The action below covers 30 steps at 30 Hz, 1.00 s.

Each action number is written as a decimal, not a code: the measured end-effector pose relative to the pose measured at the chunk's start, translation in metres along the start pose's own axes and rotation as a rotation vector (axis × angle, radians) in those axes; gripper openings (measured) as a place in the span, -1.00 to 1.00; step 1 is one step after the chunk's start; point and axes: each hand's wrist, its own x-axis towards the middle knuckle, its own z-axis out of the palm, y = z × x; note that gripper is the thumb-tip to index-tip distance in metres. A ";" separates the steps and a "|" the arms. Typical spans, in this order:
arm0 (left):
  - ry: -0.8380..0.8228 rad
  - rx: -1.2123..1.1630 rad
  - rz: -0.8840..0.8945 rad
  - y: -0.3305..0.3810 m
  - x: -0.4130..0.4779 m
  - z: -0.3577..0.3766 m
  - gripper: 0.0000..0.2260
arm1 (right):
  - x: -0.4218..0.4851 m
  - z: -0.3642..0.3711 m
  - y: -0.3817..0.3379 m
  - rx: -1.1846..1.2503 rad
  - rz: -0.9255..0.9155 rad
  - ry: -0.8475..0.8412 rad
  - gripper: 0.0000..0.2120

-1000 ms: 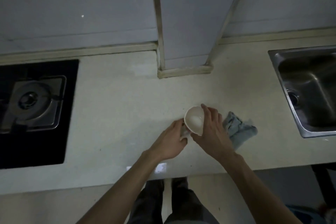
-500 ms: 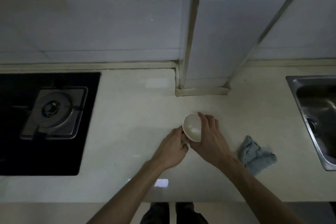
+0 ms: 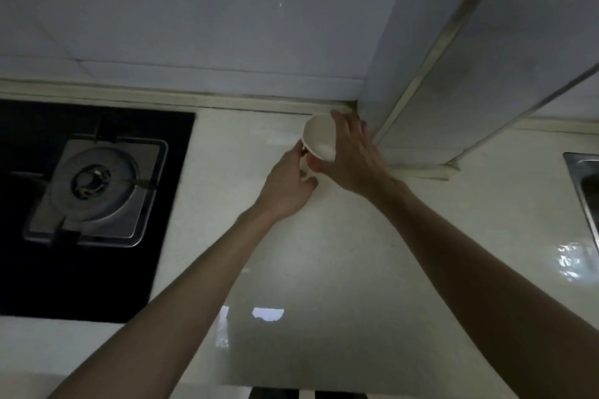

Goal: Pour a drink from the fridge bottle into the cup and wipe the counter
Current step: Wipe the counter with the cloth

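A white cup (image 3: 319, 136) is held between both hands at the back of the pale counter (image 3: 356, 253), close to the wall and beside the tiled pillar. My right hand (image 3: 353, 159) wraps its right side, fingers over the rim. At the cup's lower left, where a handle seems to be, my left hand (image 3: 288, 185) grips it. The cup's inside looks white; I cannot tell whether it holds liquid. No bottle and no cloth are in view.
A black gas hob with a metal burner (image 3: 94, 185) fills the left of the counter. A tiled pillar (image 3: 437, 100) juts out behind the cup on the right. The steel sink's corner (image 3: 583, 178) shows at the right edge.
Both hands have carried the cup away from me, from mid-counter to the back by the wall. The blue-grey cloth that lay to the right has gone out of view as the camera tilted.
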 end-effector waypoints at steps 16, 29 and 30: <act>0.068 0.071 0.072 -0.018 0.056 -0.002 -0.45 | 0.059 0.024 0.010 -0.047 0.106 -0.010 -0.07; -0.449 0.428 0.245 -0.022 -0.071 0.071 -0.63 | -0.172 0.008 0.016 0.028 0.320 0.010 -0.64; -0.491 0.447 0.260 -0.018 -0.081 0.082 -0.64 | -0.192 0.010 0.022 0.025 0.372 -0.013 -0.64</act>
